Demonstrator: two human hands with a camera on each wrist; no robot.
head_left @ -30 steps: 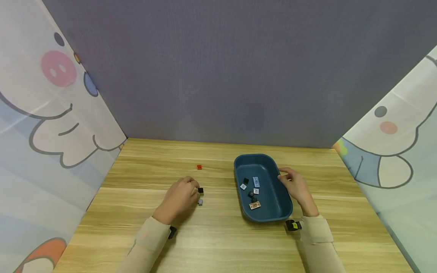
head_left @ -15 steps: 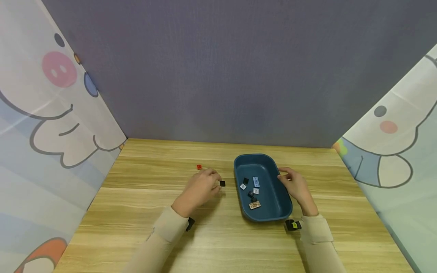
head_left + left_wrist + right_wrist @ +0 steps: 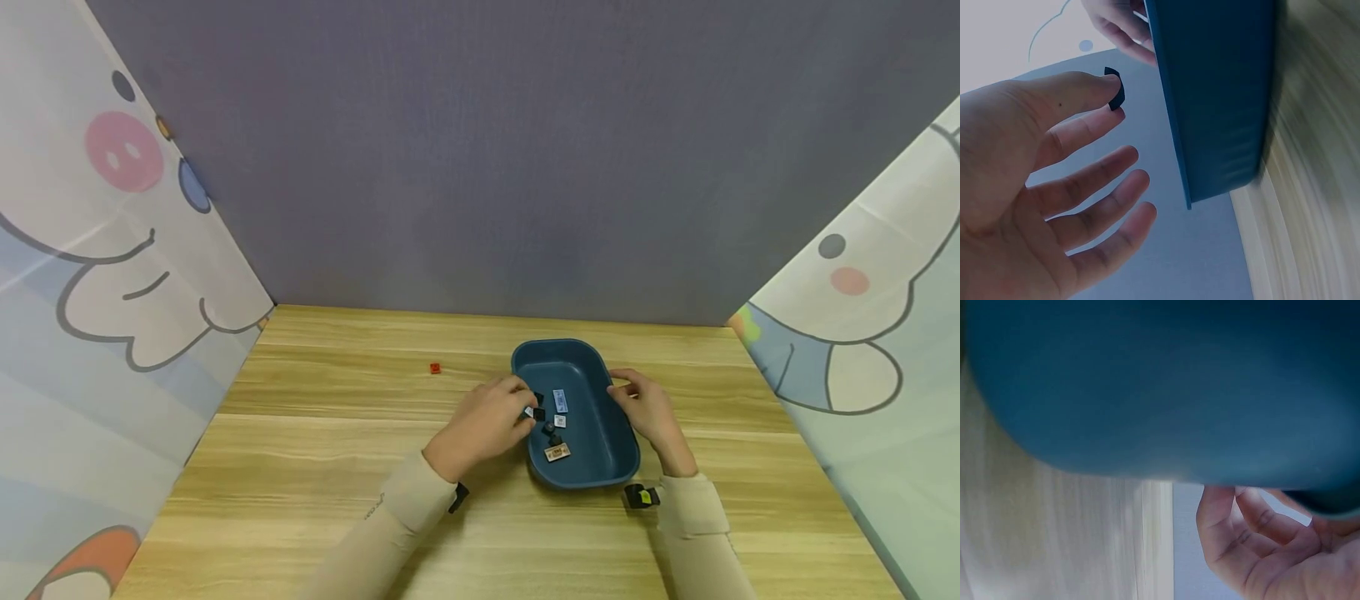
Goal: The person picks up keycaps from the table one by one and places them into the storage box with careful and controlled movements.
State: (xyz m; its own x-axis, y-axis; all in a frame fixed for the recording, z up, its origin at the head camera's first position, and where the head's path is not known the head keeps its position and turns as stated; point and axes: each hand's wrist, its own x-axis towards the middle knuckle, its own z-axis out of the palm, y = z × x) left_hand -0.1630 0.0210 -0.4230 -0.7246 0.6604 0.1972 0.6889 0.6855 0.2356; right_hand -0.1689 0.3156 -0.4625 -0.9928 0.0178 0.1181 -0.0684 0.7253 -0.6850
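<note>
My left hand is over the left rim of a dark blue plastic bin. Thumb and index finger pinch a small flat black piece; the other fingers are spread loosely in the left wrist view. At the opposite side, my right hand holds the bin's right rim, its fingers bent against the outer wall. Inside the bin lie a light blue printed tile, a white tile, a tan printed tile and several small dark pieces.
A small red piece lies on the wooden table, left of the bin. Behind the table stands a grey-blue panel. Cartoon-printed sheets flank both sides. A black wrist device hangs by the right cuff.
My left hand has travelled right with the black piece, from the table to the bin's rim. A small grey piece beside it earlier is out of sight. The right hand stays put.
</note>
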